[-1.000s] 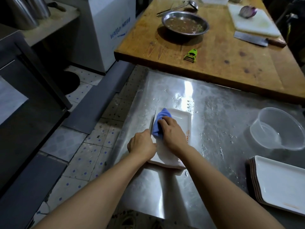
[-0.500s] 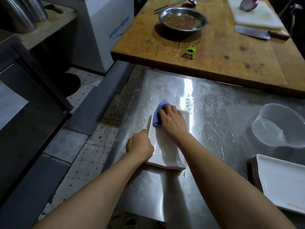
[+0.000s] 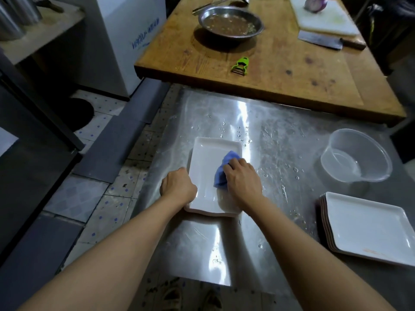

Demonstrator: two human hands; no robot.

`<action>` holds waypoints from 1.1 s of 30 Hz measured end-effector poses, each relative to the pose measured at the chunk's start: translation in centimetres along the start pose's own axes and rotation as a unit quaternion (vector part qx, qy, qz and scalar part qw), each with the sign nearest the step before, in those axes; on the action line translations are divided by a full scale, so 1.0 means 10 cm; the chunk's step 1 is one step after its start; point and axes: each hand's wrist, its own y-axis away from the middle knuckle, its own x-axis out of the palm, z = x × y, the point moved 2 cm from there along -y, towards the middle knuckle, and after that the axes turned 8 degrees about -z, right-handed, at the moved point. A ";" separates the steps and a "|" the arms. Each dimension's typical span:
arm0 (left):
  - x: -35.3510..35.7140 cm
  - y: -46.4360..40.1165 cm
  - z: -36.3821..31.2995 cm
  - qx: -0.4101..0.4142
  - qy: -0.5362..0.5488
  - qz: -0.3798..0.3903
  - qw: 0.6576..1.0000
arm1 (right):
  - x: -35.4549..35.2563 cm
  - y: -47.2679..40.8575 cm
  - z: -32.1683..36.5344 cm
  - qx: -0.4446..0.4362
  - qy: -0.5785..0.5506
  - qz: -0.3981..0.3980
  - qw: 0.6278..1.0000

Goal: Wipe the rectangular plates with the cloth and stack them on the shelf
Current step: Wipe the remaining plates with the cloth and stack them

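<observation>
A white rectangular plate (image 3: 205, 167) lies flat on the wet steel table (image 3: 269, 140), long side running away from me. My left hand (image 3: 177, 187) grips its near left edge. My right hand (image 3: 242, 179) holds a bunched blue cloth (image 3: 224, 169) and presses it on the plate's right side, near the middle. A stack of several more white rectangular plates (image 3: 368, 227) sits at the right edge of the table.
A clear plastic tub (image 3: 357, 156) with a little water stands beyond the stack. The higher wooden table (image 3: 280, 70) behind carries a metal bowl (image 3: 230, 24), a green peeler (image 3: 241, 66), a cleaver (image 3: 330, 41) and a cutting board. Tiled floor drops off left.
My right hand has drawn the cloth from the plate's far left corner back toward its middle right. The left hand keeps its hold on the near left edge.
</observation>
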 end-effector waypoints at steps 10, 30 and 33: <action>-0.09 0.04 0.00 0.008 0.001 -0.010 1.000 | -0.01 0.56 0.44 0.021 -0.169 0.022 0.985; -0.33 0.19 -0.11 0.026 0.111 -0.050 0.992 | -0.35 0.67 0.18 0.206 -0.299 -0.068 0.929; -0.43 0.24 -0.20 0.045 0.144 -0.079 0.985 | -0.54 0.66 0.05 0.275 -0.341 -0.118 0.891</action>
